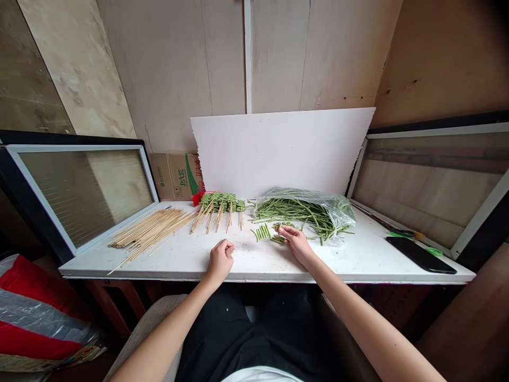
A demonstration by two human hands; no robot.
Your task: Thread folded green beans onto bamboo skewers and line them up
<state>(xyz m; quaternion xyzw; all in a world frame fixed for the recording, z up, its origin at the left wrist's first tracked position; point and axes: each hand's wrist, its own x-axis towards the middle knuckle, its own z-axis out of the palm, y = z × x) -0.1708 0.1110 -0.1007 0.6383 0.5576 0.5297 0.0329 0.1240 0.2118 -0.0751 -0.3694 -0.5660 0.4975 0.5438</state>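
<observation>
My left hand (221, 261) is closed in a pinch on a thin bamboo skewer (239, 243) near the table's front edge; its tip points right. A row of short cut green bean pieces (261, 232) lies side by side just beyond that tip. My right hand (295, 242) has its fingertips drawn together at more cut bean pieces (278, 240), and a bit of green shows at the fingers. Behind it, long green beans (294, 211) spill from a clear plastic bag (342, 209). Finished bean skewers (218, 204) are stacked at the back, sticks facing me.
Loose bamboo skewers (153, 231) are heaped on the left of the white table (246, 268). A cardboard box (175, 175) stands behind them, beside a white board (278, 151). At right lie a black phone (420, 254), scissors (392, 227) and a green ring-shaped item (435, 251).
</observation>
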